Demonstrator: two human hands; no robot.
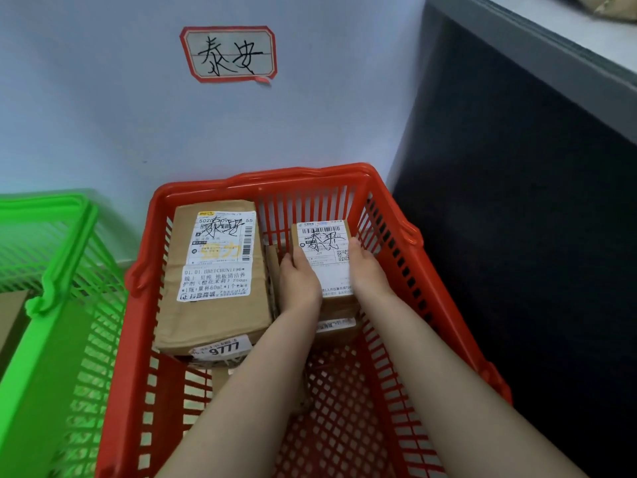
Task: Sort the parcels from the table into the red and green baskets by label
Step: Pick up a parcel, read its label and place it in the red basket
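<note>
At the left edge of the frame stands the green basket (38, 367), with a brown box (10, 319) partly seen inside it. On the pale wall in the upper middle hangs a red-bordered paper sign (229, 53) handwritten "泰安". Below it is the red basket (310, 174). In its left half lies a large cardboard parcel (213, 315), its long axis running from the near side toward the wall. Its white label faces up, overwritten by hand with "泰安" and printed with "01.01.HBEICHUN1196" and "抖音商城". A white tag (224, 346) at its near end reads "9777". To its right, inside the red basket, is a small cardboard parcel (324, 243), label up, also marked "泰安" over a barcode, with a QR code at its right. Its long axis likewise points away toward the wall, and it sits over another labelled parcel (334, 327). The left hand (298, 281) grips its left side and the right hand (367, 267) its right side, thumbs on the top face, fingers curled down the edges. The table's (517, 201) dark side panel fills the right of the frame.
</note>
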